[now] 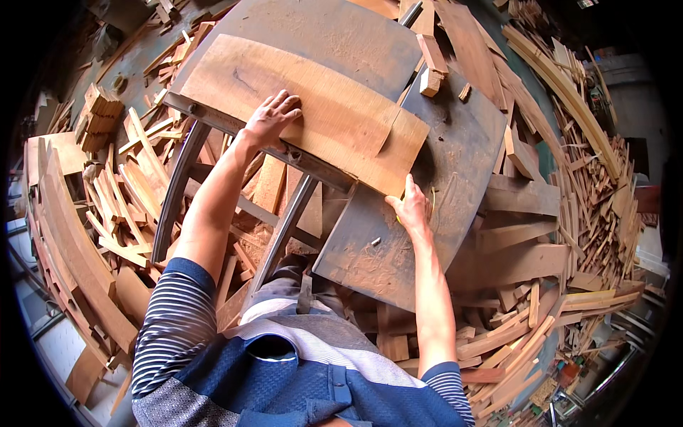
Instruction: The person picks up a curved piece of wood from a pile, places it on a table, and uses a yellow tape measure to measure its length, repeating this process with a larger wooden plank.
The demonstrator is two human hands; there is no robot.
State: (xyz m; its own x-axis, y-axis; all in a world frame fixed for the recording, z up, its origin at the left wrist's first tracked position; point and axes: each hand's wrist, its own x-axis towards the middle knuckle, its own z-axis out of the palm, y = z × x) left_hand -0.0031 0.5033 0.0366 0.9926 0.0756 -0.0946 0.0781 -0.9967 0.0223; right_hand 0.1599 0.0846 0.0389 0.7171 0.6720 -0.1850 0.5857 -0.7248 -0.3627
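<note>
A long, wide wooden board [306,99] lies slantwise across a grey metal machine table [356,35]. Its right part spans the joint toward a second, sawdust-covered metal plate [462,142]. My left hand [273,121] rests flat on the board near its front edge, fingers spread. At the board's near right corner, my right hand [413,205] grips the end with thumb and index finger; its other fingers are partly hidden. A crack or dark line runs into the board near that end. A small light-coloured bit [376,242] lies on the plate near my right wrist.
Short wood blocks [431,64] sit at the table's far right side. A metal rail [228,122] runs along the near edge, above metal legs [284,217]. Heaps of offcuts [135,185] lie at the left, and stacked strips [605,206] fill the right.
</note>
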